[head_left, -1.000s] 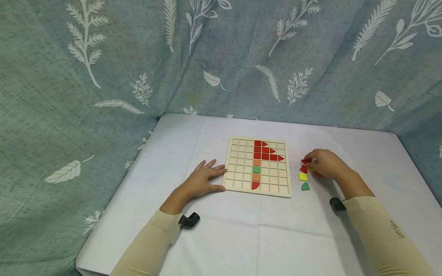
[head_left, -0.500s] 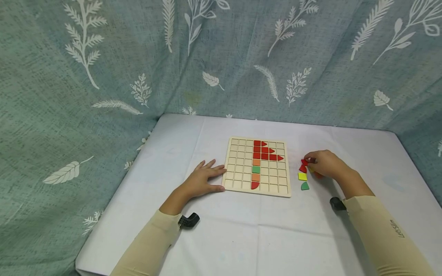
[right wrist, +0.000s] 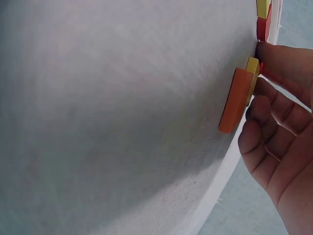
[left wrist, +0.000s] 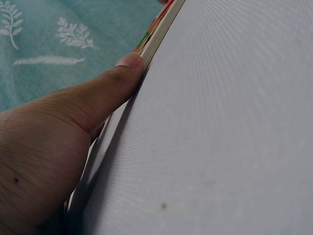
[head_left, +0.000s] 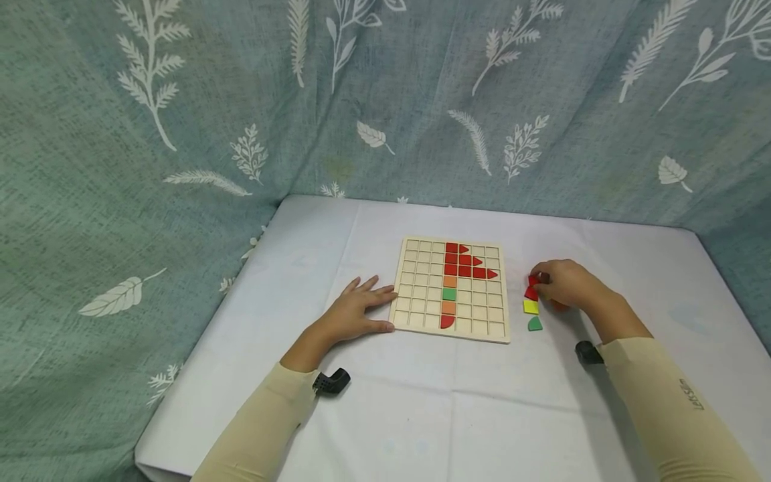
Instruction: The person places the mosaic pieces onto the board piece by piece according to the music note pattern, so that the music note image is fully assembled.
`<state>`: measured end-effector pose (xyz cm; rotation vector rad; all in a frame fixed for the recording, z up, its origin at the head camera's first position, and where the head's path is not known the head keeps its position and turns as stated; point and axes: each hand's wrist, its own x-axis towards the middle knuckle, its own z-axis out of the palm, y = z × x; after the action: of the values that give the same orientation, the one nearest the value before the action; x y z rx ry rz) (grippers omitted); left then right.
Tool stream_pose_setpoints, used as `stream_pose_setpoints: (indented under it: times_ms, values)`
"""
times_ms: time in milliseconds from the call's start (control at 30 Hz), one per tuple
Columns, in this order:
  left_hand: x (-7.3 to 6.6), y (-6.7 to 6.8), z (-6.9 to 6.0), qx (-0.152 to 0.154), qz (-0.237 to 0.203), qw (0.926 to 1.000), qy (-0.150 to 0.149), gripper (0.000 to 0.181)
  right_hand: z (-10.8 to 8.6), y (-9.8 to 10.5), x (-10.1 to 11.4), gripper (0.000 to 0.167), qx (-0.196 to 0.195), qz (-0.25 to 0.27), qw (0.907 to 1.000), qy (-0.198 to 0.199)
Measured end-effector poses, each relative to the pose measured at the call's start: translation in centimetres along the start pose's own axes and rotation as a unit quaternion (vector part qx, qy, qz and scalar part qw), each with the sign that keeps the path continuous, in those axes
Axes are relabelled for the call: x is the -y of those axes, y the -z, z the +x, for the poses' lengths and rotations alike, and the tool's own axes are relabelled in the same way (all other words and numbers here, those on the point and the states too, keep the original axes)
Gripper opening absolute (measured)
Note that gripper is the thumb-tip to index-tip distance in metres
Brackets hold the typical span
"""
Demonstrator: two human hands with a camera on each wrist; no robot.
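A wooden grid board lies on the table, with red, orange and green tiles in some of its squares. My left hand rests at the board's left edge with fingers spread. In the left wrist view the thumb touches the board's side. Right of the board, my right hand bends over loose tiles, its thumb and index finger pinching a red tile. The right wrist view shows only a sliver of that tile. An orange tile and a yellow tile lie beside the fingers.
Near the right hand lie another red tile, a yellow square tile and a green rounded tile. A white cloth covers the table. A leaf-patterned curtain hangs behind and to the left.
My right fingers have shifted slightly over the red tiles, and the yellow tile under them is now hidden in the head view. The left hand has stayed at the board.
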<state>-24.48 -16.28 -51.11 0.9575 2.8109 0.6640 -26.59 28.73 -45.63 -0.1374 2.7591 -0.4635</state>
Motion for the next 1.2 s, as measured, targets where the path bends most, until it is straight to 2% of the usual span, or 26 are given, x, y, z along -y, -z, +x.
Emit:
stream_pose_setpoints:
  times_ms: [300,667,1200]
  values:
    - [-0.02,0.06,0.06,-0.003,0.0,1.0,-0.001,0.082,-0.11,0.12,0.37,0.041,-0.017,-0.02,0.9995,0.018]
    - [-0.08,0.13,-0.02,-0.001,0.001,1.0,0.001,0.082,-0.08,0.19,0.35,0.036,-0.02,0.0,0.9998,-0.005]
    - [-0.13,0.17,-0.05,-0.006,-0.009,0.9999,-0.007,0.081,-0.1,-0.09,0.26,0.039,-0.028,0.018,0.9994,0.001]
